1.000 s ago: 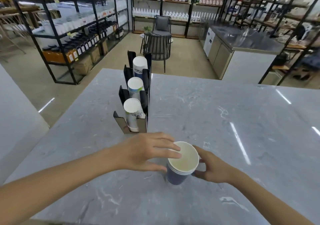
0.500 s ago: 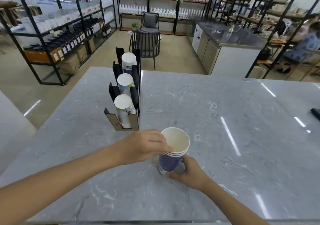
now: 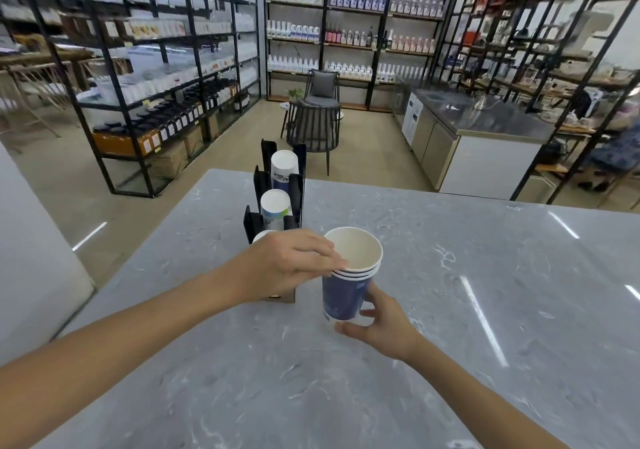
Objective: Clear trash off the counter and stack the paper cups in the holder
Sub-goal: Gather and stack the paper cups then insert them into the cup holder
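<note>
A stack of three nested blue paper cups (image 3: 346, 292) with white insides is held a little above the grey marble counter (image 3: 450, 310). My right hand (image 3: 381, 324) grips the stack's base from below and the right. My left hand (image 3: 294, 261) pinches the white rims at the stack's top left. Just behind my left hand stands the black cup holder (image 3: 277, 192), with upside-down cup stacks in its slots. My left hand hides the nearest slot and most of its cups.
The counter's left edge drops to the floor beside a white wall. Beyond the far edge are black chairs (image 3: 317, 119), shelving racks with bottles, and a steel-topped cabinet (image 3: 478, 137) at the right.
The cup stack has risen off the counter and now sits closer to the holder. My left hand stays on the rims while my right hand holds the base. The camera has tilted up.
</note>
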`<state>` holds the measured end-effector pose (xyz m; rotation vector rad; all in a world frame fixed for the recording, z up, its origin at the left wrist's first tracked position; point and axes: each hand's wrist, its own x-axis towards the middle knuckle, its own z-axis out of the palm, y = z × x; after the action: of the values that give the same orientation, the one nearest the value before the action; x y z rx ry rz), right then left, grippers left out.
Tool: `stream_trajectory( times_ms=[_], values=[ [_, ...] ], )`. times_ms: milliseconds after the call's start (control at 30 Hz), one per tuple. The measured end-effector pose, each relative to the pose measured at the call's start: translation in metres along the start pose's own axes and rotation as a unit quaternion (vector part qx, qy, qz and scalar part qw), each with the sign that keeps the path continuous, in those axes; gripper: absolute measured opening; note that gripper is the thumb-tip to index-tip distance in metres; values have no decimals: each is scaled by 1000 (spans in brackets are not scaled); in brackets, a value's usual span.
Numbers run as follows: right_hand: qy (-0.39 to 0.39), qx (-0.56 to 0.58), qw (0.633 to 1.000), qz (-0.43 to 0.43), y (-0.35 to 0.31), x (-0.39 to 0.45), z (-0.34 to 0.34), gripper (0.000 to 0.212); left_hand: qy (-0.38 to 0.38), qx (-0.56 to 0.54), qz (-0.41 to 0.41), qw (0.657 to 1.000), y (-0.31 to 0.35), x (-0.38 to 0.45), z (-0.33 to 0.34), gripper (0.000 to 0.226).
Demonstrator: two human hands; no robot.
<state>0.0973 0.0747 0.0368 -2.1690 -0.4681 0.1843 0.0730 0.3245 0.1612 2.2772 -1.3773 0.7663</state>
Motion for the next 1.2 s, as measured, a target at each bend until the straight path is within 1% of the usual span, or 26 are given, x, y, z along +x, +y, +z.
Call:
stream_trajectory(
  times_ms=[167, 300, 400, 500, 600, 700, 867, 933, 1000, 1133, 1200],
  values=[
    [6, 23, 1000, -20, -29, 34, -17, 69, 32, 41, -37, 998, -30, 12, -23, 29],
    [17, 61, 997, -54, -52, 56, -31, 59, 67, 57, -53, 995, -56, 22, -41, 32],
    [31, 95, 992, -74, -64, 73, -39, 59, 90, 83, -75, 990, -74, 29, -53, 35],
    [77, 116, 985, -101, -73, 84, -45, 66, 114, 84, -125, 982, -92, 35, -59, 38],
    [139, 133, 972, -134, -79, 96, -51, 59, 145, 62, -188, 970, -109, 35, -61, 41],
    [189, 152, 957, -162, -86, 113, -61, 52, 156, 32, -241, 957, -123, 33, -59, 45],
    [244, 165, 932, -211, -115, 139, -82, 57, 190, 10, -328, 926, -139, 37, -55, 52],
    [262, 152, 923, -237, -132, 147, -89, 65, 182, -29, -379, 907, -142, 42, -55, 57],
    [271, 134, 916, -262, -149, 156, -96, 70, 160, -61, -411, 895, -146, 45, -54, 60],
    [253, 82, 910, -318, -176, 176, -100, 66, 70, -106, -420, 899, -155, 46, -50, 53],
    [237, 59, 913, -327, -183, 188, -97, 64, 68, -170, -427, 886, -164, 46, -45, 51]
  ],
)
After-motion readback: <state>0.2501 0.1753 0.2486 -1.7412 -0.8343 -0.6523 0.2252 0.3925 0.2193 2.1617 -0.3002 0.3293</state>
